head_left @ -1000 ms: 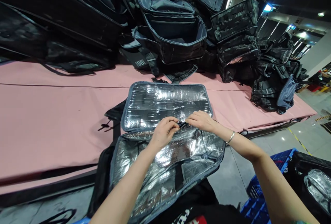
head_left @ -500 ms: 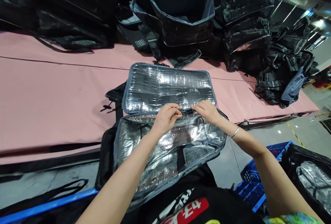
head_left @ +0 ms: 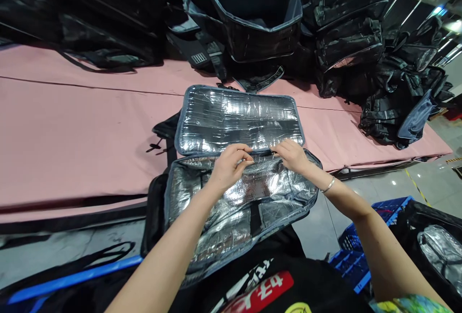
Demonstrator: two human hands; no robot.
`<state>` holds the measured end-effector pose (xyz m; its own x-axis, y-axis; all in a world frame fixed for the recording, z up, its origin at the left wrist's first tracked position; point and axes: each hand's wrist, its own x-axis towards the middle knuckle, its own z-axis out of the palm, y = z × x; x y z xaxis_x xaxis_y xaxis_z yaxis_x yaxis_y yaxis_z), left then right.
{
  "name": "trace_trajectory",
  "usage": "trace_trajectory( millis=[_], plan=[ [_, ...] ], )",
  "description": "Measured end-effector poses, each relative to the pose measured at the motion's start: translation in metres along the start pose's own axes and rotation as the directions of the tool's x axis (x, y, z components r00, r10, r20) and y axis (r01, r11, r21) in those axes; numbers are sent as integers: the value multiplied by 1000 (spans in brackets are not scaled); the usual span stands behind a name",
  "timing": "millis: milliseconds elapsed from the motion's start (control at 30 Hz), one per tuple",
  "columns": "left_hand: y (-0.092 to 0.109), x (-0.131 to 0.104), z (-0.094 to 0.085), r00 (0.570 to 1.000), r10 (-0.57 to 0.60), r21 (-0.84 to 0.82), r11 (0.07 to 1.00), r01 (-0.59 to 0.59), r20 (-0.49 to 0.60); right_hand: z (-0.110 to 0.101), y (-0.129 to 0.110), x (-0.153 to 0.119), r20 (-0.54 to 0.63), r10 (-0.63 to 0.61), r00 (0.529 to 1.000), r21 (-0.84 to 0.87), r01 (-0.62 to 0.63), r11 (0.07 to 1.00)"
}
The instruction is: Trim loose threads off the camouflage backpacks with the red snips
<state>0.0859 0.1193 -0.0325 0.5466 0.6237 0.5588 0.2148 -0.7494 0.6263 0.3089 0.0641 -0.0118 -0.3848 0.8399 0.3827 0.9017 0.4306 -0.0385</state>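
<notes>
In front of me an insulated bag (head_left: pixel 231 236) with a silver foil lining lies open at the table's near edge. Its padded lid (head_left: pixel 241 118), foil side up and edged in grey binding, is folded back onto the pink table. My left hand (head_left: pixel 231 167) is closed in a pinch at the seam between lid and bag; what its fingertips hold is too small to make out. Just to its right, my right hand (head_left: pixel 291 155) pinches the bag's rear edge along the same seam, a bracelet on its wrist. The fingertips of both hands are partly hidden.
The pink tabletop (head_left: pixel 72 130) stretches left and right. An open black bag (head_left: pixel 260 43) and stacked dark backpacks (head_left: pixel 350 24) line its far side. At lower right are blue crates (head_left: pixel 350 265) and another foil-lined bag (head_left: pixel 440 250). A blue bar (head_left: pixel 75 279) runs at lower left.
The view has shifted slightly, so the scene sits a little further right. Both hands stay at the seam with nearly the same pinch; the bag and lid keep their positions.
</notes>
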Motion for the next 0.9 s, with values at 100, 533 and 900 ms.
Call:
trace_trajectory(
  millis=[100,533,900],
  plan=[
    [14,-24,-29,995,-88,-17,996,87,-44,-7,-9,-19,-74,142,987,175,-127,976],
    [38,-192,-131,414,-880,430,289,855,-231,5,-86,-92,341,243,908,584,-407,702],
    [46,-211,-79,302,-936,-103,287,952,180,23,-120,-111,746,192,637,386,-650,655]
  ],
)
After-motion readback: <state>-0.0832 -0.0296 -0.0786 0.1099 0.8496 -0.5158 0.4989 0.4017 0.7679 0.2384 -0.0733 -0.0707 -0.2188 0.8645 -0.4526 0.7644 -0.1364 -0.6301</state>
